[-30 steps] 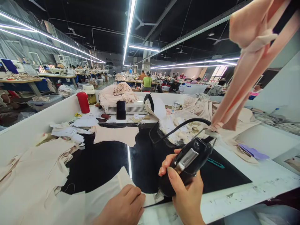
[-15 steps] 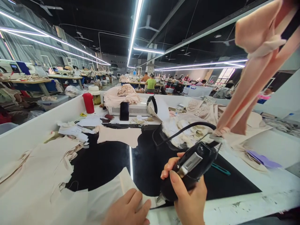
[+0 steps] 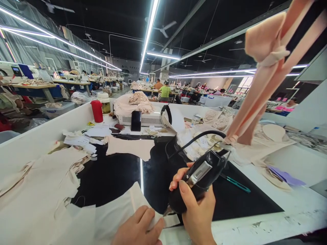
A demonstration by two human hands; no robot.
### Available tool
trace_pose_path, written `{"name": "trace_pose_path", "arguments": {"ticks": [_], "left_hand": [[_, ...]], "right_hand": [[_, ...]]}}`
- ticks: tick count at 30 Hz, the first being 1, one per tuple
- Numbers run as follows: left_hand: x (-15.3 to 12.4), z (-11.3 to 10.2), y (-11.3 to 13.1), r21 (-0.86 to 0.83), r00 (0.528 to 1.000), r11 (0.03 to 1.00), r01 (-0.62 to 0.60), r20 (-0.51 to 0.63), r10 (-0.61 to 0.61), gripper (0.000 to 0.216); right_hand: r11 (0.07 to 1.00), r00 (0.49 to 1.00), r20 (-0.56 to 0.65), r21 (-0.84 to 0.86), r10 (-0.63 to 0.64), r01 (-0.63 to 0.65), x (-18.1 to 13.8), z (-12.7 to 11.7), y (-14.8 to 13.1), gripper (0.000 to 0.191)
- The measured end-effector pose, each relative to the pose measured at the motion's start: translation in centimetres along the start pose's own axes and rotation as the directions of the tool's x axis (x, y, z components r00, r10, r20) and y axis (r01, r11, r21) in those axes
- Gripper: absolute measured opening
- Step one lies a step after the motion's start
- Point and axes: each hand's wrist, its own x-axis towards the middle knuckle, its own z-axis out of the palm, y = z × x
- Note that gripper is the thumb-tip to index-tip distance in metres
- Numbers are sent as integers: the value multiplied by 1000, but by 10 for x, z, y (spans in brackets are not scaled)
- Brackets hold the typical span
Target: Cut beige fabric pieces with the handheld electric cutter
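My right hand (image 3: 195,207) is closed around a black corded handheld power tool (image 3: 201,177), tilted so that its metal tip (image 3: 166,211) meets the edge of a cream fabric piece (image 3: 114,211). My left hand (image 3: 140,226) has bent fingers on that fabric, just left of the tip, holding it against the table. What lies under the fingertips is hidden. A knotted pink fabric strip (image 3: 263,81) runs from above down to the tool's upper end. Under the work lies a black mat (image 3: 109,177).
Another cut fabric piece (image 3: 130,147) lies farther back on the mat. At left is a fabric stack (image 3: 43,183); teal tweezers (image 3: 237,184) lie at right. A phone (image 3: 136,120), a red cup (image 3: 96,111) and fabric scraps line the back. People sit at machines beyond.
My right hand and the tool have moved left and slightly down along the fabric edge, with the pink strip following. My left hand has stayed nearly in place.
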Motion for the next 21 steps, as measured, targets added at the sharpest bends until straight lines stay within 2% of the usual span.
{"name": "trace_pose_path", "arguments": {"ticks": [5,10,17,19,21], "left_hand": [[-5,0,-2,-8,1000,1000,19,21,-19,24],[-11,0,-6,5,999,1000,14,39,-14,28],[-11,-3,-8,50,1000,998,30,7,-30,34],[-14,6,-7,59,999,998,38,-34,-36,36],[-19,20,-5,65,989,995,71,-132,-62,36]], "right_hand": [[1000,1000,-6,-24,-10,10,0,0,3,34],[1000,997,73,-12,-22,23,5,-5,10,36],[1000,996,86,7,-17,16,4,5,10,38],[1000,997,74,-8,4,-3,3,7,9,37],[1000,997,70,-4,10,-10,4,8,10,38]]}}
